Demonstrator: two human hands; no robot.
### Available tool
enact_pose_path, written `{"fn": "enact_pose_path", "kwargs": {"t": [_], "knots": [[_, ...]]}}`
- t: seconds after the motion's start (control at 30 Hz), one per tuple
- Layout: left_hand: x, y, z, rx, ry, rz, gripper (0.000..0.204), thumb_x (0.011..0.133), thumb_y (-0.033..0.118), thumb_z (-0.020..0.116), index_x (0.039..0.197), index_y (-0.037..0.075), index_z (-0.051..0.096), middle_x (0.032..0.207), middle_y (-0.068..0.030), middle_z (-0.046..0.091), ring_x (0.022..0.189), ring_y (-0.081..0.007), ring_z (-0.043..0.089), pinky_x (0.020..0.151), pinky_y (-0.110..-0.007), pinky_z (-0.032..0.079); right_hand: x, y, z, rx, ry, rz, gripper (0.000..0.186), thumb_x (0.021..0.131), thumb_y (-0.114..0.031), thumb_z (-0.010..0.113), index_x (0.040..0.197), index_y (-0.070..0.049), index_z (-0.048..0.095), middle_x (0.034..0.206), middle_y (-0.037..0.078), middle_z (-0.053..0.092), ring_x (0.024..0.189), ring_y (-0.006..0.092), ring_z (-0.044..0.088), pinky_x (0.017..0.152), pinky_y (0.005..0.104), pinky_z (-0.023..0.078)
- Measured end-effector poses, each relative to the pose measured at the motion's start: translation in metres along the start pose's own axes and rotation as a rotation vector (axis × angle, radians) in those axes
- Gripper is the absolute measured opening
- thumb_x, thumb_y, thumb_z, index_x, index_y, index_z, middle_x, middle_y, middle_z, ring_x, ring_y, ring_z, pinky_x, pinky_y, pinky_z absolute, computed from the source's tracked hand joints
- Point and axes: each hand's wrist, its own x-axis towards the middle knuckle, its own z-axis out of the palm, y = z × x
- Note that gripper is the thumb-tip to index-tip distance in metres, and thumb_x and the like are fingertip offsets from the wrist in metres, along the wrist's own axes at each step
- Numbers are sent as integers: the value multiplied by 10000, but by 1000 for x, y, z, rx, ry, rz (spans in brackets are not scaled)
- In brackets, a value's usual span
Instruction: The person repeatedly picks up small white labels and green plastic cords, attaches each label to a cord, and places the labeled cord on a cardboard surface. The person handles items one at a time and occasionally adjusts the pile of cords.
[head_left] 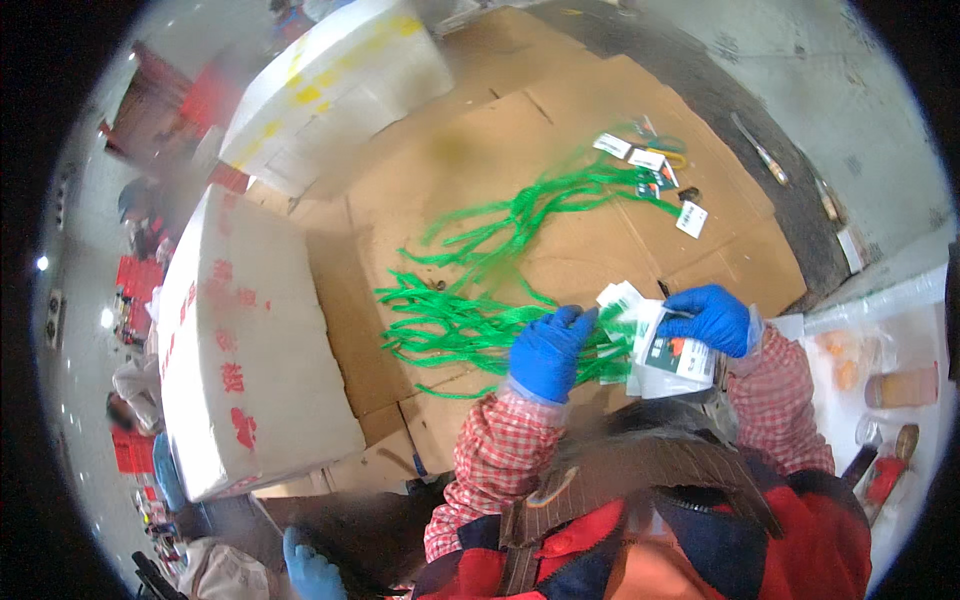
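Observation:
Both my hands wear blue gloves. My left hand (548, 352) is closed on a bunch of green mesh net bags (450, 325), close to their tagged ends. Their loose tails fan out to the left over flattened cardboard (380, 210). My right hand (712, 320) pinches printed tags (672, 352), white with a dark green and orange picture, at the right end of the bunch. Farther off lies a second bunch of green mesh net bags (540, 205), its white tags (690, 218) spread at its right end. Neither hand touches that one.
Two white foam boxes (255, 340) (335, 85) stand along the left. At the right edge, a white bin (910, 330) holds a jar (900, 388) and other items. A knife-like tool (765, 150) lies far right. Another person's blue-gloved hand (310, 568) shows lower left.

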Motion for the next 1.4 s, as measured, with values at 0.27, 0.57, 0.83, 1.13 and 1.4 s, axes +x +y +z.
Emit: {"fn": "enact_pose_path", "kwargs": {"t": [0.27,0.57,0.83,1.13,1.4], "knots": [[-10,26,14,-1027,384,-473,290,833,196,442,1077,45,480,1003,-60,515,829,-154,512,675,-271,434,31,-5,-16,690,35,-100,168,753,-82,528,887,13,563,746,44,586,641,90,534,589,201,427],[9,59,54,-1925,375,-865,389,826,259,439,1109,-6,408,1049,-123,498,919,-229,511,787,-353,420,54,15,5,402,-138,-226,192,755,-102,539,904,19,546,790,67,573,717,97,523,619,228,431],[19,47,46,-2168,402,-738,339,842,218,415,1101,1,424,1063,-126,494,937,-241,506,765,-367,436,52,15,-12,549,-149,-202,117,781,-76,506,841,5,565,758,35,564,710,77,511,620,209,423],[19,76,34,-1649,526,-829,275,802,39,448,1070,-19,463,1037,-130,514,920,-191,513,773,-286,432,41,9,3,680,-112,-235,190,763,-105,541,938,-33,554,807,40,583,772,85,530,662,214,426],[-2,81,36,-1796,524,-870,311,773,-15,453,1083,-32,442,1047,-131,503,927,-220,512,788,-320,431,27,19,8,692,-168,-204,233,721,-25,566,951,-11,531,868,59,561,815,109,520,723,235,425]]}}
